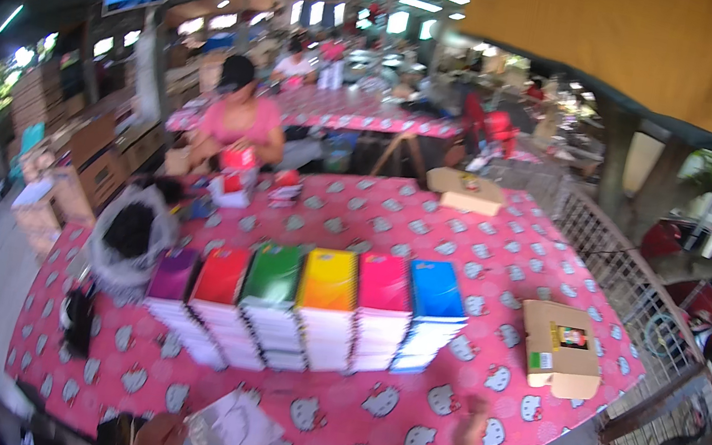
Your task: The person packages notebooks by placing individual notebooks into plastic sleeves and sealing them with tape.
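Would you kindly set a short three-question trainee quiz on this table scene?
1. How many stacks of notebooks stand in the row?
2. True or false: the right hand holds a notebook.
3. The left hand holds: A) a clear plastic sleeve; B) a cardboard box; C) a black bag.

Key: 1) six, purple to blue; 2) false, it is empty above the pink tablecloth; 3) A.

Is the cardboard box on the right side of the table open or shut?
Shut. The cardboard box lies flat on the pink tablecloth with its lid flaps closed, label on top.
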The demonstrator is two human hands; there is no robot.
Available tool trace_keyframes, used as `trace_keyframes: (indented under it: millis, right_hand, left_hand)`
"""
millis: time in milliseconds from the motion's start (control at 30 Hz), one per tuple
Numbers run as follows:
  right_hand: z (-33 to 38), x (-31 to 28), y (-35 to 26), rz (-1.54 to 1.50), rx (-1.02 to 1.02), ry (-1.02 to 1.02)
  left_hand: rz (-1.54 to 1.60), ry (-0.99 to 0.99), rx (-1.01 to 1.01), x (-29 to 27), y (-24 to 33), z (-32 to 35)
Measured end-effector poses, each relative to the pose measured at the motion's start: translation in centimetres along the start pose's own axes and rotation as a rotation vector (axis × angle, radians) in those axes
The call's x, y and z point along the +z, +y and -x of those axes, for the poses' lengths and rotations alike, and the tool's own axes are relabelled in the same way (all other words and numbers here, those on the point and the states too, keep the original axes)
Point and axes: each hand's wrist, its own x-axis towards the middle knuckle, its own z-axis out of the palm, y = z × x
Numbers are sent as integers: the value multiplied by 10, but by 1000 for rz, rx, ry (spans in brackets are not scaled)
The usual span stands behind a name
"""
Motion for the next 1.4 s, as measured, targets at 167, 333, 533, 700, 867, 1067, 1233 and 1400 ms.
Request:
trace_keyframes:
  millis: [167, 333, 533, 700, 867, 1067, 1233, 1400]
  right_hand:
    - [311, 136, 2, 50, 1060, -875]
    - [405, 169, 15, -422, 1422, -747]
    - [504, 240, 1, -315, 1151, -629]
    - [580, 284, 50, -362, 1029, -454]
    - [606, 301, 75, -405, 1072, -409]
    - [606, 305, 38, -369, 1022, -320]
    - [615, 288, 44, -174, 859, -468]
    - [621, 284, 38, 34, 818, -392]
  left_hand:
    - [970, 126, -323, -13, 38, -28]
    - [987, 29, -528, -23, -10, -11]
    - [312, 76, -490, -82, -97, 14]
    - [-135, 425, -27, -139, -129, 18]
    - [-80, -30, 491, -84, -120, 49]
    - [168, -130, 170, -100, -118, 50]
    - [265, -68, -2, -97, -122, 46]
    - [-126, 94, 188, -100, -115, 41]
